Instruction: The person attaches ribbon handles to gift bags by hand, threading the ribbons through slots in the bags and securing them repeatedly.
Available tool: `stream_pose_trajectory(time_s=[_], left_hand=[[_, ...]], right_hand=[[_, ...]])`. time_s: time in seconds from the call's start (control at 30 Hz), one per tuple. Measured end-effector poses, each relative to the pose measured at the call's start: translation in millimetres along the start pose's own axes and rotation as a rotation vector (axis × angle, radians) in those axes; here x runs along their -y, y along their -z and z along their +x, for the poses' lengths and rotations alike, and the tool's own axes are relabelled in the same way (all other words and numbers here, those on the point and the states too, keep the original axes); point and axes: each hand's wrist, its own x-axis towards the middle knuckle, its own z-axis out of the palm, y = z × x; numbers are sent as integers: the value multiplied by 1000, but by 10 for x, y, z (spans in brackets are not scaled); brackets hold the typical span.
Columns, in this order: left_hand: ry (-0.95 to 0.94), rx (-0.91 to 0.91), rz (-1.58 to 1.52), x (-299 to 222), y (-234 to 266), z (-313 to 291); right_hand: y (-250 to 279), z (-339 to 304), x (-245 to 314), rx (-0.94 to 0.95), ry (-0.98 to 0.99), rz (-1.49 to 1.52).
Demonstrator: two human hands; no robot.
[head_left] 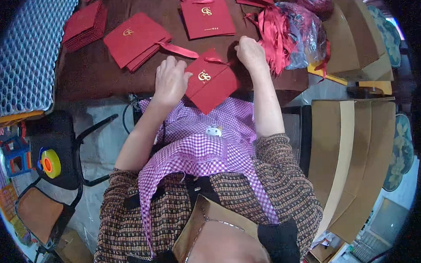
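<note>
A red folded paper gift bag (209, 90) with a gold emblem lies turned cornerwise at the table's front edge, its lower corner over my checked apron. A short red ribbon (216, 61) shows at its upper end. My left hand (170, 82) is at the bag's left side, fingers loosely bent and apart, thumb against the bag's edge. Up and to the right of the bag, my right hand (251, 55) is closed with its back upward. Its fingertips are mostly hidden, so what they may hold cannot be made out.
Stacks of red gift bags (135, 39) lie farther back on the brown-covered table (88, 84). Red ribbons (274, 36) and clear plastic bags (307, 37) are piled at right. Cardboard boxes (360, 158) stand on the right; a black chair (58, 141) holds a yellow tape roll (50, 163).
</note>
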Motion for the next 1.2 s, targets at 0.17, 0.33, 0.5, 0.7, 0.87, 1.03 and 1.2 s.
stream_pose_trajectory(time_s=[0.17,0.33,0.5,0.7,0.87,1.03,1.2], left_hand=[[49,-13,-187,82,-11,42],[92,-42,-189,202,-93,115],[213,63,-342,173,-47,249],[267,328,-616,505,-173,273],[318,368,-815,382,47,256],[295,539,-816,434,55,287],[330,426,-813,479,-30,214]], right_hand=[[68,-5,112,-312,86,425],[358,-262,449,-172,156,1563],[280,-668,710,138,309,1382],[-266,-679,714,-78,470,723],[-218,-651,785,-54,292,844],[-276,-618,787,-55,319,771],[-338,-616,871,-162,327,718]])
